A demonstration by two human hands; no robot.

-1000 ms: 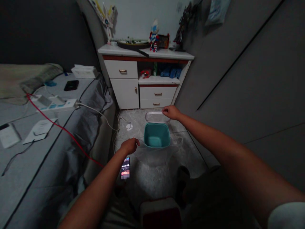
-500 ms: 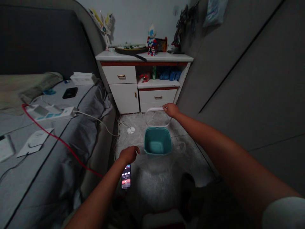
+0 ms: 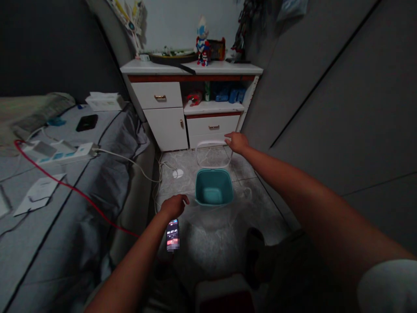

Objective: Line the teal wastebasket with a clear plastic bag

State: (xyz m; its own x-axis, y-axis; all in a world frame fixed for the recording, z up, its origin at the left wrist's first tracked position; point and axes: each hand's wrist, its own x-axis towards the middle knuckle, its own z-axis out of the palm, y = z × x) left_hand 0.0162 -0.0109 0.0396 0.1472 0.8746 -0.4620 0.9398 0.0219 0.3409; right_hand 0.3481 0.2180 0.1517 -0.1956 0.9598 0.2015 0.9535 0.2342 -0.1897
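A teal bin [image 3: 214,187] stands on the floor, its inside visible from above. Behind it a pale rim-like frame [image 3: 213,166] is raised upright. My right hand [image 3: 237,142] is at the frame's upper right corner, thumb and forefinger slightly apart. My left hand [image 3: 175,206] hovers left of the bin's near corner, its fingers loosely bent and apart, holding nothing that I can see. Below it a lit phone [image 3: 172,234] shows a running timer. Faint translucent material seems to spread around the bin's near side, but its edges are unclear.
To the left is a bed [image 3: 130,143] with a power strip [image 3: 70,154], a red cable [image 3: 87,198] and a black phone [image 3: 87,123]. A white cabinet [image 3: 166,128] bearing figures stands behind the bin. White cables [image 3: 158,174] run along the floor, and grey panels [image 3: 325,130] rise at right.
The view has shifted slightly, so the room appears higher and further left. My right thumb and forefinger have parted at the frame's corner. My left hand has hardly moved.
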